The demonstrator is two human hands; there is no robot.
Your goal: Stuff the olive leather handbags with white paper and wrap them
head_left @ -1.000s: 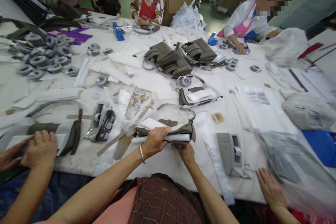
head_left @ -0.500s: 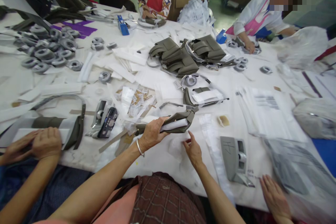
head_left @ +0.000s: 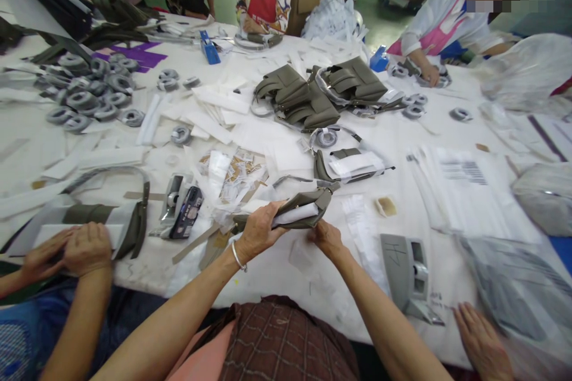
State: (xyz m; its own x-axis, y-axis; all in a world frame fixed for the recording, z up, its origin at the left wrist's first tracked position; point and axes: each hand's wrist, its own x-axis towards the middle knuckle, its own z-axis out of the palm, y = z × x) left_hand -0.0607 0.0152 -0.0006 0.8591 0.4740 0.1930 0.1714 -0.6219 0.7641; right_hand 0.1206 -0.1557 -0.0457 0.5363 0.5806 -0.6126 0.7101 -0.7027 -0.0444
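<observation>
My left hand point(head_left: 258, 232), with a bangle on its wrist, is closed round the left end of a folded olive-grey bag point(head_left: 308, 205) stuffed with white paper, held just above the white table point(head_left: 277, 268). My right hand point(head_left: 327, 237) is under the bag's lower edge with its fingers curled; what they pinch is hidden. A thin metal handle point(head_left: 297, 180) curves off the bag's top.
A co-worker's two hands point(head_left: 67, 253) press on a grey piece at left; another person's hand point(head_left: 480, 339) lies at lower right. A grey tape dispenser point(head_left: 409, 277), a dark one point(head_left: 181, 208), a pile of olive bags point(head_left: 313, 95), grey tape rolls point(head_left: 84, 98) and paper strips cover the table.
My right hand, off the bag and open half a second ago, has come back up to the bag's lower edge. The bag sits slightly higher than one second ago.
</observation>
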